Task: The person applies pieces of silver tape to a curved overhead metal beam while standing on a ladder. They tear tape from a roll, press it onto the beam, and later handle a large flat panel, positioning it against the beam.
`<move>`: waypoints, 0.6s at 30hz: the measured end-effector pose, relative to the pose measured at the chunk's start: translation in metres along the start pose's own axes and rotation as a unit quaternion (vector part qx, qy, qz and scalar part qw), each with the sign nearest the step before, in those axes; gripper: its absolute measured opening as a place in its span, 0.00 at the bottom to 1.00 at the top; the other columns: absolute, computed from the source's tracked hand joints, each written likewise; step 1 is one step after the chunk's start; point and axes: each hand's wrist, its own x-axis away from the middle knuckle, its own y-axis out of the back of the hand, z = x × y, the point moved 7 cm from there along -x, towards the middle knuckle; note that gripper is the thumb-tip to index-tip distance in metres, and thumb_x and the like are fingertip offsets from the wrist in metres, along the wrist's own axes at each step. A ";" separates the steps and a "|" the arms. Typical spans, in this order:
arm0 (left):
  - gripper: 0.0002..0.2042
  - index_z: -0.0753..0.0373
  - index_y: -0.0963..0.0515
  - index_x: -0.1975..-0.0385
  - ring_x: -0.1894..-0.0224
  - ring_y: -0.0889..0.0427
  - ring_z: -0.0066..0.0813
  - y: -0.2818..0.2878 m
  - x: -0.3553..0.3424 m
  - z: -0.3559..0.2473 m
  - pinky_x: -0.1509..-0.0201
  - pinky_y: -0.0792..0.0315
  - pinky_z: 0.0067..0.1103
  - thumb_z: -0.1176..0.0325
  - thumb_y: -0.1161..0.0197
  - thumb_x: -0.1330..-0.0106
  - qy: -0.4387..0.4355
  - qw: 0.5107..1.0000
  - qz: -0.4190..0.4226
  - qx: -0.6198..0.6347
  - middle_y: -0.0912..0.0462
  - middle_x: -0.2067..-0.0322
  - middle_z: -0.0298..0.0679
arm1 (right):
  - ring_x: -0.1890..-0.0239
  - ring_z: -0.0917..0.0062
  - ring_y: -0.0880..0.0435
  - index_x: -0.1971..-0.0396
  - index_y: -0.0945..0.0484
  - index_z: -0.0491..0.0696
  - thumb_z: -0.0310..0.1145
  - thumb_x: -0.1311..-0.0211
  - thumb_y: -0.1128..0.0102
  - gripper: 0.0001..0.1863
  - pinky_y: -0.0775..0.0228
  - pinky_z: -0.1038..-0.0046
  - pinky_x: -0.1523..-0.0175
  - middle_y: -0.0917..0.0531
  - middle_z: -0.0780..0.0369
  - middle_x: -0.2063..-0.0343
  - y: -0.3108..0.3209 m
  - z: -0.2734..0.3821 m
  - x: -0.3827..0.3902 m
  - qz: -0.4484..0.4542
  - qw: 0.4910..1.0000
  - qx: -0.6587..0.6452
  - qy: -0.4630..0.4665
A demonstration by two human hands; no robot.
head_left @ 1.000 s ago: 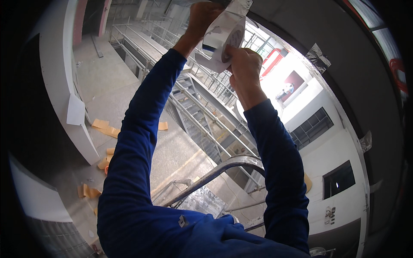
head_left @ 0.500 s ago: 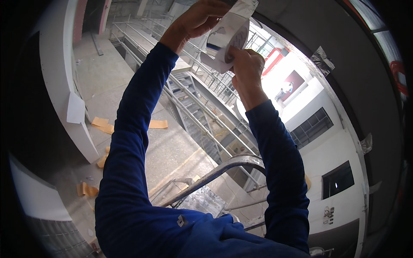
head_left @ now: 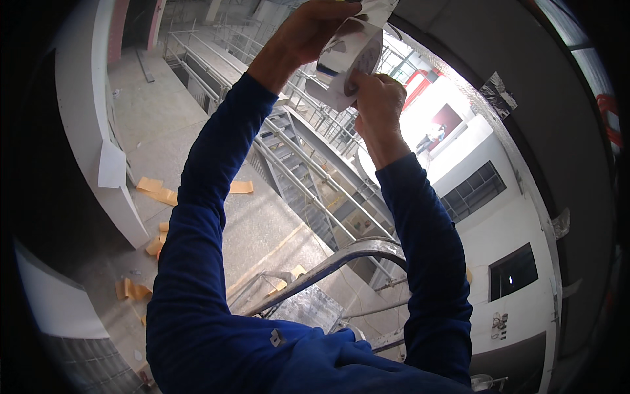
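A roll of silver foil tape (head_left: 336,58) is held up at the top of the view, with a loose tail of tape or backing hanging under it. My right hand (head_left: 382,98) grips its lower right side, fingers at the core. At its upper left, my left hand (head_left: 307,31) is closed at the strip of tape (head_left: 378,10) that runs up from the roll; part of these fingers is hidden behind the tape. Right of the roll, a dark grey panel (head_left: 551,131) spans overhead, with a crumpled foil piece (head_left: 500,95) stuck along its edge.
A curved metal rail (head_left: 328,264) stands close before my body. Below are steel stairs (head_left: 289,154) with railings (head_left: 308,164), and a concrete floor (head_left: 262,243) strewn with orange-brown strips (head_left: 156,189). A person (head_left: 430,136) stands far off beside a white wall (head_left: 512,217).
My left hand has shifted slightly right and up, closer over the top of the tape roll. The right hand stays nearly in place on the roll.
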 end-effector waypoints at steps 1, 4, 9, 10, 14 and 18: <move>0.08 0.67 0.15 0.61 0.59 0.13 0.29 0.003 -0.001 -0.001 0.55 0.17 0.25 0.67 0.33 0.28 -0.018 0.998 -0.042 -0.048 0.12 0.60 0.41 | 0.66 0.66 0.12 0.64 0.17 0.27 0.24 0.48 0.30 0.15 0.21 0.70 0.58 0.13 0.48 0.67 0.000 0.000 0.000 -0.001 1.000 -0.005 -0.002; 0.07 0.68 0.16 0.64 0.63 0.13 0.25 0.000 -0.004 0.002 0.61 0.18 0.21 0.70 0.30 0.30 -0.013 0.997 -0.067 -0.042 0.12 0.63 0.40 | 0.69 0.69 0.15 0.66 0.18 0.27 0.24 0.47 0.31 0.14 0.23 0.71 0.62 0.15 0.50 0.68 -0.001 0.002 0.002 0.002 1.000 -0.014 0.006; 0.07 0.69 0.16 0.67 0.73 0.16 0.22 0.000 -0.004 0.003 0.71 0.24 0.16 0.72 0.30 0.30 0.031 0.989 -0.092 -0.107 0.13 0.71 0.38 | 0.65 0.67 0.12 0.62 0.17 0.27 0.23 0.47 0.30 0.15 0.21 0.70 0.56 0.12 0.49 0.66 -0.001 0.002 0.002 0.001 1.000 0.002 -0.002; 0.07 0.70 0.16 0.67 0.75 0.17 0.21 -0.001 -0.004 0.003 0.73 0.25 0.15 0.72 0.30 0.30 0.032 0.989 -0.090 -0.110 0.13 0.73 0.37 | 0.65 0.67 0.12 0.62 0.17 0.27 0.23 0.47 0.30 0.16 0.21 0.69 0.56 0.12 0.49 0.66 -0.001 0.001 0.001 -0.004 1.000 0.004 -0.002; 0.07 0.71 0.15 0.66 0.76 0.17 0.22 -0.006 -0.004 0.003 0.73 0.25 0.17 0.72 0.30 0.30 0.029 0.989 -0.084 -0.115 0.13 0.72 0.38 | 0.65 0.67 0.12 0.62 0.16 0.27 0.24 0.49 0.29 0.16 0.21 0.69 0.56 0.12 0.49 0.66 0.004 -0.004 -0.004 -0.016 1.000 0.025 -0.003; 0.07 0.71 0.15 0.66 0.76 0.17 0.23 -0.010 -0.003 0.003 0.74 0.25 0.17 0.73 0.30 0.30 0.032 0.989 -0.087 -0.111 0.13 0.73 0.38 | 0.66 0.67 0.12 0.64 0.17 0.28 0.24 0.50 0.29 0.16 0.22 0.69 0.57 0.12 0.49 0.67 0.003 -0.009 -0.011 -0.008 1.000 0.005 0.005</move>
